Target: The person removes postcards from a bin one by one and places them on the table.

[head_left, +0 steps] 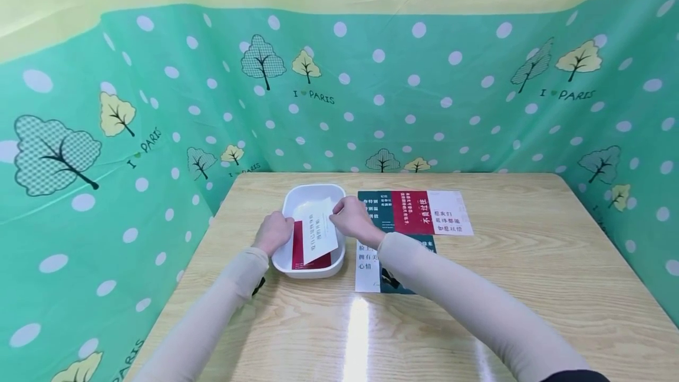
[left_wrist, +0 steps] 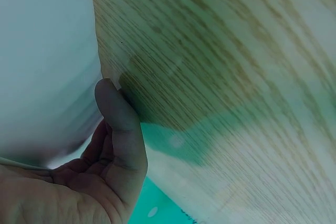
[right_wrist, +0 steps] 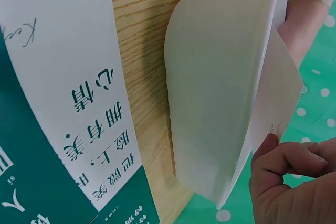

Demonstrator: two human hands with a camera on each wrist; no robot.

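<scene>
A white plastic basin (head_left: 310, 274) stands on the wooden table. My left hand (head_left: 274, 232) grips its left rim; in the left wrist view the thumb (left_wrist: 119, 106) lies along the outer wall. With thumb and fingertips, my right hand (head_left: 358, 220) pinches the right edge of a white printed card (head_left: 320, 230). That card is tilted, its lower part inside the basin. Beneath it a red card (head_left: 298, 243) lies in the basin, partly covered. In the right wrist view the white card (right_wrist: 273, 95) rises above the basin's rim.
Right of the basin, more printed cards lie side by side on the table (head_left: 509, 276): dark green ones (head_left: 375, 208), a red one (head_left: 411, 211) and white ones (head_left: 450, 212). My right forearm passes over some. A green dotted curtain (head_left: 371, 105) encloses the table's back and sides.
</scene>
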